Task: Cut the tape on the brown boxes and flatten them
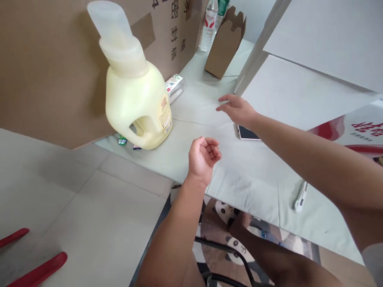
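Jug (pixel 136 99): pale yellow plastic, cut-through handle low at the front, small printed label on its right side, wide translucent cap tilted up-left. Stands upright on the grey table (pixel 191 135), against a cardboard sheet (pixel 50 67).

Left hand (pixel 203 157): fingers curled loosely inward, holding nothing, above the table edge, right of the jug and apart from it.

Right hand (pixel 237 109): fingers stretched out flat, empty, hovering over the table, just beside a phone (pixel 247 133) lying flat.

Also present: small bottle (pixel 174 87) lying behind the jug; white pen (pixel 301 196) near the right forearm.
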### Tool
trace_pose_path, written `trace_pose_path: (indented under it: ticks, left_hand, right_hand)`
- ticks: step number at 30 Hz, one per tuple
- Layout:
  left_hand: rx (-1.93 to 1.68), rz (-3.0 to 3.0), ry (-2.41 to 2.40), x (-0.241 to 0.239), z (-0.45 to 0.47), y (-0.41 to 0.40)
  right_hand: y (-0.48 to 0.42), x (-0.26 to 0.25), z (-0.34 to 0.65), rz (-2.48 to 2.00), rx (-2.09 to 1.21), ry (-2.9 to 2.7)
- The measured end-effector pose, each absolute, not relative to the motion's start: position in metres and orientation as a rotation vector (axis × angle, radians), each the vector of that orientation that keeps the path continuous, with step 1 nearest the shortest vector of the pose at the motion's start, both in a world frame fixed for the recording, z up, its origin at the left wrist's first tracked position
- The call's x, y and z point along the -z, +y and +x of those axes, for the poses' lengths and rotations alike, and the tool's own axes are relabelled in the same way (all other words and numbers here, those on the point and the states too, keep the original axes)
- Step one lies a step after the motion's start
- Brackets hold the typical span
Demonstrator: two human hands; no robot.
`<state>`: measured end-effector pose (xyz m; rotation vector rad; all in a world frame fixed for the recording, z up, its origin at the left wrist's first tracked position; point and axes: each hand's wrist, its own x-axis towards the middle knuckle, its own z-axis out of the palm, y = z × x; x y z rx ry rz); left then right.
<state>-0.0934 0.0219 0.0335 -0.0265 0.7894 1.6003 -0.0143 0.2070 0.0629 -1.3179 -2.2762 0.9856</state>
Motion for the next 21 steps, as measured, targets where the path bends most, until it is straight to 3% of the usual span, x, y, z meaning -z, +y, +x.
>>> trace_pose_path:
  ticks: [8, 21]
  left_hand:
    - [-1.589, -0.069, 0.753, -0.041, -0.09, 0.007]
    - [-1.585, -0.051, 0.681, -0.047, -0.088, -0.002]
  right_hand:
    - [0.175, -0.062, -0.006, -1.336, -0.919, -2.342]
    - [0.197, -0.071, 0.015, -1.311, -0.775, -2.205]
